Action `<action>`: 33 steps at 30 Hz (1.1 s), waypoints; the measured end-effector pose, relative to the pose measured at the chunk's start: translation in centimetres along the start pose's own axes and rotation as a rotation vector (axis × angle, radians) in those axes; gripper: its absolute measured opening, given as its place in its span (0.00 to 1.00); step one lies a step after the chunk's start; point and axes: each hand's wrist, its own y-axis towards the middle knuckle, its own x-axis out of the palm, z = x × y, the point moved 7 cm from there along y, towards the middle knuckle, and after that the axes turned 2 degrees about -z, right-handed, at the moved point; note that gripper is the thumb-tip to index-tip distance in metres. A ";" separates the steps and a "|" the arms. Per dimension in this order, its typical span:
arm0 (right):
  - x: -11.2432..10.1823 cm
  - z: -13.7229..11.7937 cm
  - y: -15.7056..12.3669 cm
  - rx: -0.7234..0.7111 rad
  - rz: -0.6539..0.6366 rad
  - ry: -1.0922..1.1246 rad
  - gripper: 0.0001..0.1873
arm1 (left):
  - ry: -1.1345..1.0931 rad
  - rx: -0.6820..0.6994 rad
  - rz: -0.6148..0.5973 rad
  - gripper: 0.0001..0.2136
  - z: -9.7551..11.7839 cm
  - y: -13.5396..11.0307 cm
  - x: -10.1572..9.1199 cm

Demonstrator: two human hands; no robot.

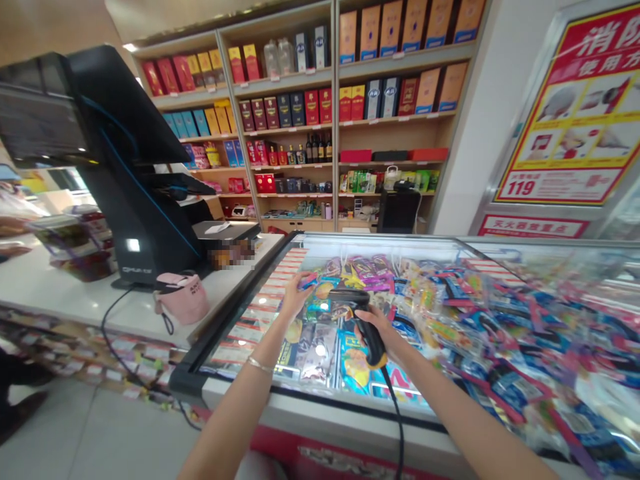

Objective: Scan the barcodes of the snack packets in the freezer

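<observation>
The packet [309, 281] is held in the left hand [296, 293], above the freezer [225, 388] and just ahead of the scanner [373, 340]; it is pinched at the fingertips, with the fingers narrow about it, though their exact placing is too small to be told; the scanner's handle is wrapped by the right hand [381, 327], its head turned toward the packet, near but apart from it.

For a clean read, the printed code would best be turned square to the scanner's head, laid flat and left uncovered by the fingers; whether it faces that way cannot be told; a small shift nearer or farther may be needed, and the cable [393, 397] is best left slack.

Both forearms are reached forward over the freezer's near rim; the left is slanted up and inward, the right is brought in from the lower right, with the scanner's handle tilted.
</observation>
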 end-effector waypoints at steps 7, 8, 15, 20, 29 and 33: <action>-0.6 1.1 0.3 0.033 0.048 -0.025 0.16 | 0.449 0.218 -0.571 0.31 0.4 -1.9 3.7; -0.7 1.2 0.4 0.035 0.052 -0.024 0.16 | 0.440 0.204 -0.600 0.30 0.1 -2.0 3.9; -1.0 1.4 0.5 0.046 0.085 -0.009 0.16 | 0.463 0.144 -0.500 0.36 -0.9 -0.7 2.4; -0.9 1.4 0.5 0.051 0.073 0.001 0.15 | 0.410 0.180 -0.553 0.37 0.1 -1.1 2.7; -0.2 -0.3 -0.1 -0.004 0.118 0.026 0.16 | 0.331 0.213 -0.399 0.36 2.1 -0.9 1.7; 0.0 -0.5 -0.2 0.002 0.085 -0.007 0.16 | 0.277 0.133 -0.165 0.28 1.9 -0.2 0.2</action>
